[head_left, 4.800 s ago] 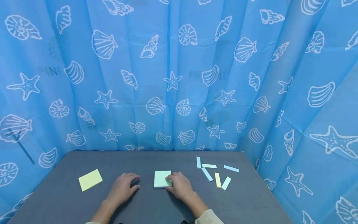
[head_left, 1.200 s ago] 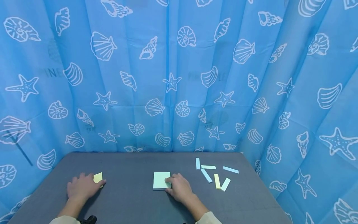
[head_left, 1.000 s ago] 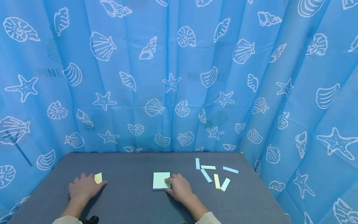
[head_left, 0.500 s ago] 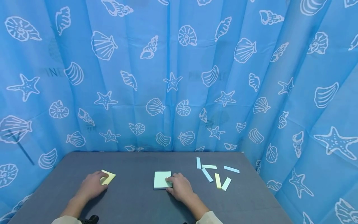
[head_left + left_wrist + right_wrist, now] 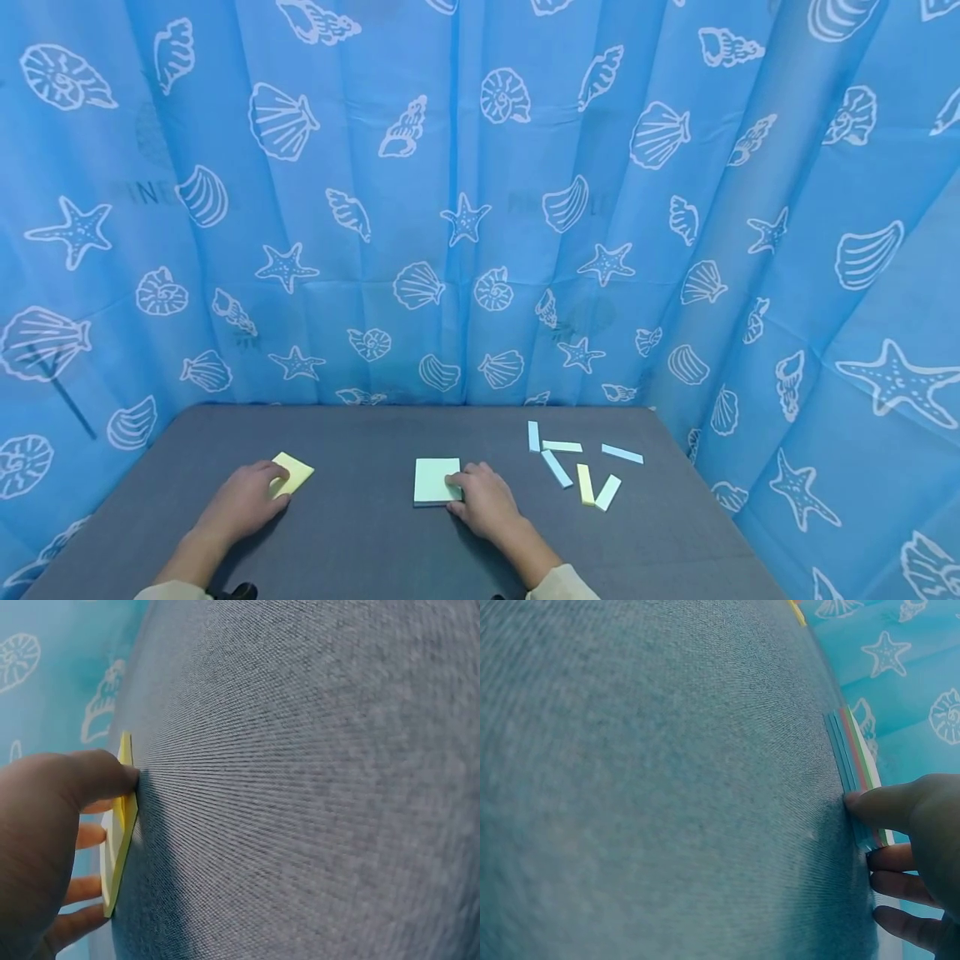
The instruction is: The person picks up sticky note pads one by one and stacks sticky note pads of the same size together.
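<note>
My left hand pinches a yellow sticky-note pad on the left part of the table, thumb at its near edge and fingers along the far side. In the left wrist view the yellow pad shows edge-on, close over the cloth. At the middle, my right hand grips the right side of a square sticky-note pad with a pale green top. From the right wrist, this pad shows stacked layers of blue, pink, green and white, with the thumb against its near edge.
Several narrow sticky-note strips lie to the right: a yellow strip, a pale green strip and blue ones such as the blue strip. The grey cloth-covered table ends at a blue shell-print curtain.
My left hand has gone from the table's middle to the yellow pad, taken hold of it, then shifted it right and turned it. My right hand has stayed on the square pad.
</note>
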`<state>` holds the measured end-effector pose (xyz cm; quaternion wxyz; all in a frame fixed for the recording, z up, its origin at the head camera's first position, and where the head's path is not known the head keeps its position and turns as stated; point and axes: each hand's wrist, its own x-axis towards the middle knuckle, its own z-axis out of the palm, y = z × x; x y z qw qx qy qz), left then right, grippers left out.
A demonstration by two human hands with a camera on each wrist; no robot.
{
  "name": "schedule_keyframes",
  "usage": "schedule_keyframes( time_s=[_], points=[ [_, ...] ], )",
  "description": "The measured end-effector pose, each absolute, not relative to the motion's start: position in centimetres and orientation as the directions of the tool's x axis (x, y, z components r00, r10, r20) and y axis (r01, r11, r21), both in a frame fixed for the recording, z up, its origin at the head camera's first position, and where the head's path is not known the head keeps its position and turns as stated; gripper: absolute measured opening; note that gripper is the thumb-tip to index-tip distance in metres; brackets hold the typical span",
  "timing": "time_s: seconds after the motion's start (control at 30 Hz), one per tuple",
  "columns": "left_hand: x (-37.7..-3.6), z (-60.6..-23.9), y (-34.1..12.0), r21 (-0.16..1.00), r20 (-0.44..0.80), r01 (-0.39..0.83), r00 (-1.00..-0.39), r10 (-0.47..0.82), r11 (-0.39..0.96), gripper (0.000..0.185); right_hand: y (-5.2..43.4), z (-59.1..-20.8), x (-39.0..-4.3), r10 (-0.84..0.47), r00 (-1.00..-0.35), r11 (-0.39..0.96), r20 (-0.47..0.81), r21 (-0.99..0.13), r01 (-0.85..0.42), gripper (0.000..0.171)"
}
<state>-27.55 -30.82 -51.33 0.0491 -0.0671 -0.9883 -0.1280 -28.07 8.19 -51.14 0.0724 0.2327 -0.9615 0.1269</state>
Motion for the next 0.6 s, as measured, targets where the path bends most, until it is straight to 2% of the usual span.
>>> schedule_keyframes(
  time_s=[0.13,0.43,0.6],
  points=[
    [-27.9,-51.5,-31.1,0.254,0.117,0.153,-0.985,0.126,0.955,0.031,8.2,-51.1,-28.0,-0.431,-0.878,0.858,0.207,-0.209,-0.47,0.037],
    [-27.6,-51.9,-32.2,0.394,0.156,0.144,-0.984,0.089,0.908,0.033,8.3,-51.1,-28.0,-0.433,-0.875,0.855,0.215,-0.21,-0.475,0.037],
    [-27.2,-51.6,-32.4,0.422,0.172,0.144,-0.982,0.077,0.895,0.036,8.3,-51.0,-28.0,-0.432,-0.877,0.856,0.212,-0.21,-0.472,0.038]
  ],
)
